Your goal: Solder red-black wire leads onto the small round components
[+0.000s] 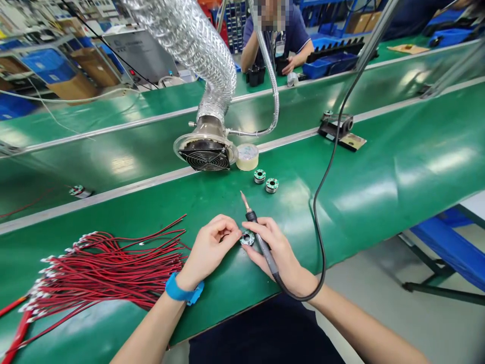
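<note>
Found in the right hand (pixel 282 247): one soldering iron (pixel 267 253), clasped by the handle, slanted, with metal tip pointing up and away from the wearer. Found between both hands: one ring-shaped circuit part (pixel 246 242), set between forefinger and thumb of the right hand, just below the iron's collar. Cannot tell whether in contact with the green desk (pixel 215 197). Noted at the left edge of the same part: the left hand (pixel 214 245), with thumb and forefinger pressed together at the tips; cannot tell what, if anything, pinched there. Seen on the left wrist: a blue band (pixel 182 289).

Recorded left of the left hand: a spread bundle of red and black wires (pixel 121 268) with white connectors at the outer ends. Recorded beyond the iron's tip: two similar rings, one nearer (pixel 272 190), one farther (pixel 259 180), close together; near them, a tape roll (pixel 247 160), just beside a fan hood (pixel 206 155). Observed across the desk: a co-worker (pixel 278 45) handling black parts.
</note>
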`<move>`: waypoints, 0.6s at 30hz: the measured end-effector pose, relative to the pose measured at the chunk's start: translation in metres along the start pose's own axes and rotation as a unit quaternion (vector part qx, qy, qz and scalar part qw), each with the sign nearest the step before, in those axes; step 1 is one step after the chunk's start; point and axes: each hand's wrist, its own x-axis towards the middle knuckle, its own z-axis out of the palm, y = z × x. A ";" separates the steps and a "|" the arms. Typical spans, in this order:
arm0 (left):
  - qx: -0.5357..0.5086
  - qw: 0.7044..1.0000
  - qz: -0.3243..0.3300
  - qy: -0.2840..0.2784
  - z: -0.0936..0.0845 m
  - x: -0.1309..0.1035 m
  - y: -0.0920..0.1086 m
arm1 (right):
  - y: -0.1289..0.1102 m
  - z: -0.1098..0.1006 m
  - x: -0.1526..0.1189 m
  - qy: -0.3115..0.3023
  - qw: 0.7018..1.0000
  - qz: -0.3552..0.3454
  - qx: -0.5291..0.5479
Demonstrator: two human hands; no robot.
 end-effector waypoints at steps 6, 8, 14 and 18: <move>0.086 0.995 0.043 0.012 0.011 -0.006 0.001 | -0.007 -0.004 0.001 0.000 1.000 -0.013 0.028; 0.106 0.993 0.049 0.021 0.014 -0.007 0.001 | -0.009 -0.011 -0.003 0.039 0.999 -0.016 0.022; 0.128 0.988 0.074 0.047 0.020 -0.009 -0.002 | -0.004 -0.027 -0.031 0.209 0.975 0.068 0.046; 0.132 0.986 0.084 0.054 0.020 -0.009 -0.003 | -0.002 -0.027 -0.039 0.232 0.968 0.068 0.069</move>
